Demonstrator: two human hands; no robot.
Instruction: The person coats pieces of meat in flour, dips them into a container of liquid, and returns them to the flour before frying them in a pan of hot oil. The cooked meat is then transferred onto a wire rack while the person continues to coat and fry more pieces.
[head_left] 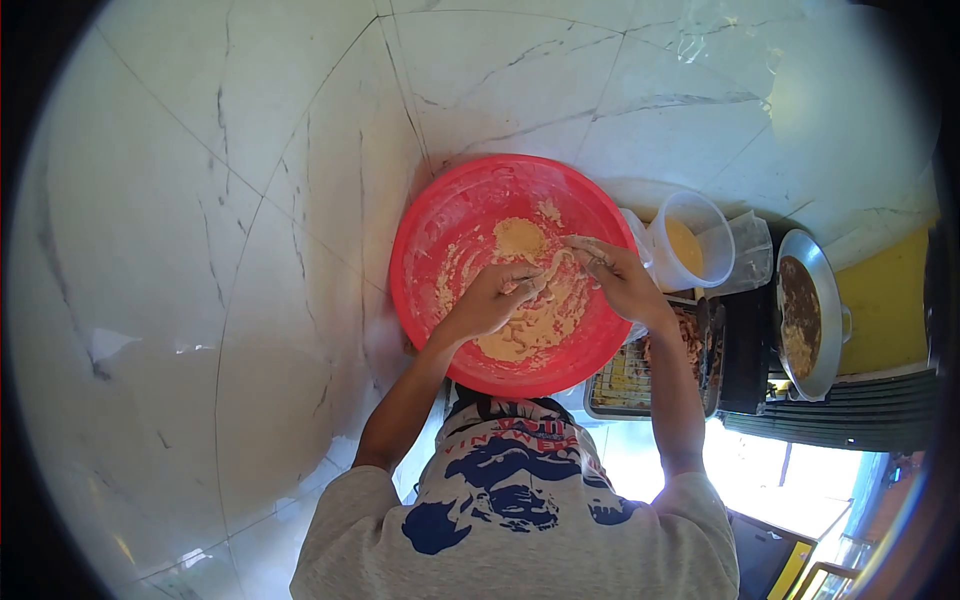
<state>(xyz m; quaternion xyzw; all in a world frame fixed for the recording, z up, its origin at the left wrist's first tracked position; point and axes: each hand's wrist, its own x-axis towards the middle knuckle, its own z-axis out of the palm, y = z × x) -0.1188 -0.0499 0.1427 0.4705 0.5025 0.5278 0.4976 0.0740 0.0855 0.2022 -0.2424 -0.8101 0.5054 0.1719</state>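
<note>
Both my hands are over a big red plastic basin [415, 250] that holds pale flour and several floured pieces. My left hand [492, 298] is closed in a pinch at the lower end of a flour-coated strip [557, 263]. At the strip's upper right, my right hand [622, 280] has its floured fingers bent together on it. What the strip is made of cannot be made out under the coating. A mound of flour [520, 237] lies just above my left fingertips. More coated bits [530, 332] are spread over the basin's bottom.
Right of the basin stands a clear plastic tub [712, 250] with yellowish liquid. A rack tray [622, 385] with browned pieces lies below it, partly behind my right forearm. Farther right is a metal pan [828, 330] of dark oil. Marbled tile walls rise behind.
</note>
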